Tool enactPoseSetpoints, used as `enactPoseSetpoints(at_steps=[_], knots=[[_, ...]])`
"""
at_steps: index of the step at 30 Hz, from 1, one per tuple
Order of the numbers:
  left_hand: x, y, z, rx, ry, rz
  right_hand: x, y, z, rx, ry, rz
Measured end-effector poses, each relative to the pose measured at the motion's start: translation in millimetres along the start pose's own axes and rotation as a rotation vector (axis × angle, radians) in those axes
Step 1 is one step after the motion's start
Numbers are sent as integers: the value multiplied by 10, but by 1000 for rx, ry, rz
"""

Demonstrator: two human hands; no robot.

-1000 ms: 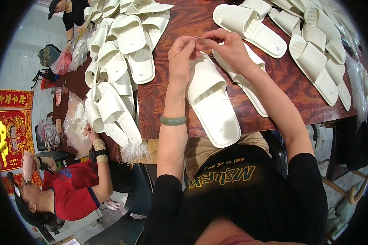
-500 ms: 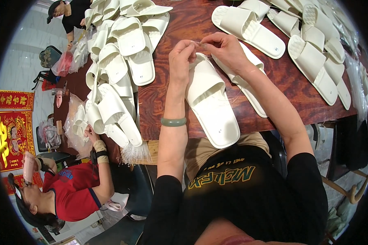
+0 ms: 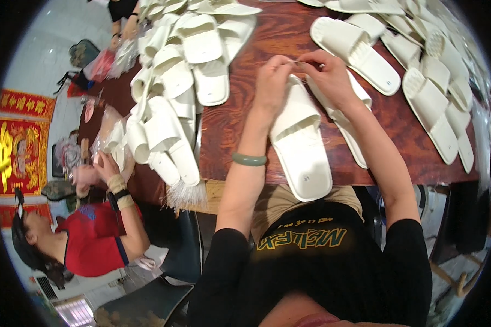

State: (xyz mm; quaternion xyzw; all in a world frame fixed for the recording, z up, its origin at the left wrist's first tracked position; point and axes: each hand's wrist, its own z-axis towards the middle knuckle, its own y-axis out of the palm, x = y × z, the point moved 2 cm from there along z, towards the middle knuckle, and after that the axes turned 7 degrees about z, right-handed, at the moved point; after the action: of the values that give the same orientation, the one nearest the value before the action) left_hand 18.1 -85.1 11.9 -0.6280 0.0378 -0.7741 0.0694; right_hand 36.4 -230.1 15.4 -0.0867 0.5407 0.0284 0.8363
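Observation:
A white slipper [image 3: 301, 143] lies in front of me on the dark wooden table [image 3: 232, 122], toe toward me. A second white slipper [image 3: 345, 121] lies beside it, partly under my right forearm. My left hand [image 3: 273, 79] and my right hand [image 3: 326, 75] meet just above the far end of the first slipper. Both pinch a thin, pale thread-like piece [image 3: 301, 62] stretched between their fingertips. A green bangle [image 3: 249, 159] circles my left wrist.
A heap of white slippers [image 3: 172, 87] covers the table's left side, and more white slippers [image 3: 420, 76] lie at the right and far edge. A bunch of thin plastic ties [image 3: 186, 193] hangs at the front edge. A person in red [image 3: 93, 240] sits low on the left, handling a plastic bag.
My hands stay pinched together over the slipper, with only slight finger movement. The person in red has shifted their hands a little.

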Motion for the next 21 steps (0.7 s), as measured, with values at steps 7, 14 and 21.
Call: enactPoseSetpoints(at_steps=[7,14,21], knots=[[22,-33,-25,31,100,116,-16,37,15,-84,74,139],[43,-37,-76,-12,45,70,-92,46,3,-68,190,197],[84,-28,-65,-4,70,34,-69,49,-7,-95,234,255]])
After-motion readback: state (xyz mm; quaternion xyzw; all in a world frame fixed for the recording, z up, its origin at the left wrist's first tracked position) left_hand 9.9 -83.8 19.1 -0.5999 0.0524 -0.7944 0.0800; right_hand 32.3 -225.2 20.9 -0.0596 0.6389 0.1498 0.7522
